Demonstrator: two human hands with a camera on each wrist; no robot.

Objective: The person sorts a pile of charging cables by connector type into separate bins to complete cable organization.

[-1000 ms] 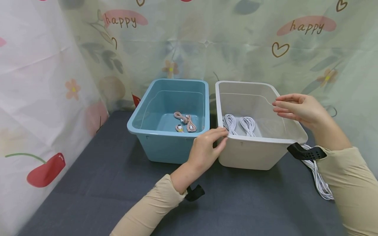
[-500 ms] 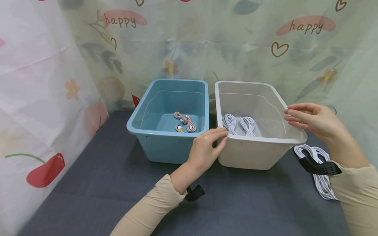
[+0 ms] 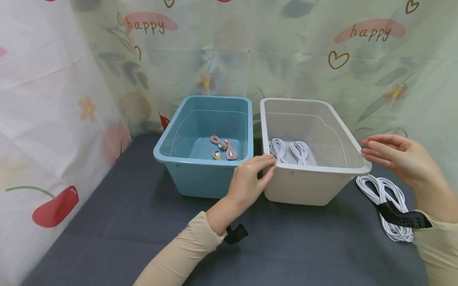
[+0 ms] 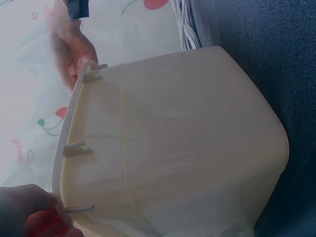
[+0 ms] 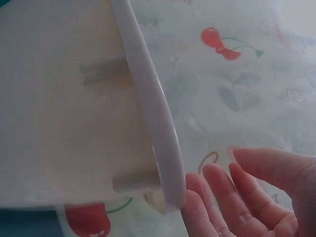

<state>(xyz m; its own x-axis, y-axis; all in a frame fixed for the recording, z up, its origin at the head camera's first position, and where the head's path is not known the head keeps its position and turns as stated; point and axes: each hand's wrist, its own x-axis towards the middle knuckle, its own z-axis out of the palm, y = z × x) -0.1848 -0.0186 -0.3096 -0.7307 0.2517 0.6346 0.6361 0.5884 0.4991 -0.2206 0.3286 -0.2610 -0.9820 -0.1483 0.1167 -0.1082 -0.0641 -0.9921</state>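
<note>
My left hand pinches the front left corner of the off-white plastic bin's rim, thumb below and fingers over the edge. The bin stands upright, and two coiled white cables lie on its floor at the left. At its front right corner is my right hand, fingers loosely bent and holding nothing. In the right wrist view its fingertips come right up to the bin's rim, with the thumb apart from them. Bundled white cables lie on the table under my right wrist.
Left of the off-white bin stands a blue bin with several pinkish coiled cables inside. Dark cloth covers the table. Printed curtains hang close behind the bins and on the left.
My right hand has moved right and toward me, along the off-white bin's right rim to its front corner, uncovering more of the bundled white cables. The left hand has stayed put.
</note>
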